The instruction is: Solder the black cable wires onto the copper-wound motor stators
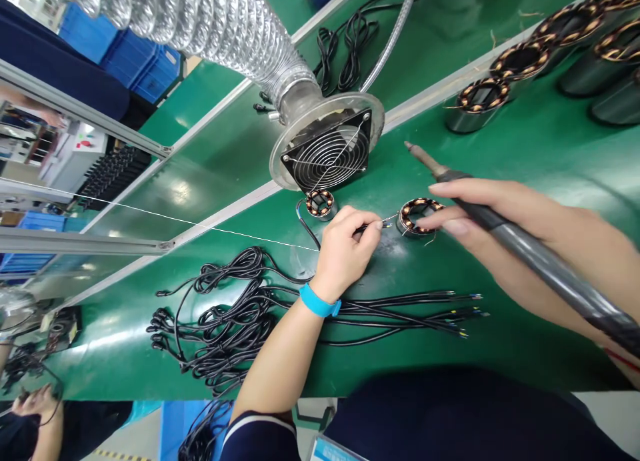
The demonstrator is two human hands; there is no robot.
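Observation:
My left hand (349,243), with a blue band at the wrist, pinches a black cable (361,229) whose stripped wire ends point right. Just beyond those ends sits a motor stator (416,215) with copper windings, upright on the green bench. A soldering iron (505,227) lies across my right hand (530,247), held like a pen, its tip pointing up and left above the bench. Fingertips of that hand reach to the stator's right side; whether they touch it I cannot tell. Behind my left hand stands another stator (321,205) with a cable beside it.
A fume extractor fan (330,157) on a silver duct (215,27) hangs over the bench. Bundled black cables (230,334) lie at left. Several stators (477,104) line the back right. A co-worker's hand (37,404) shows at lower left.

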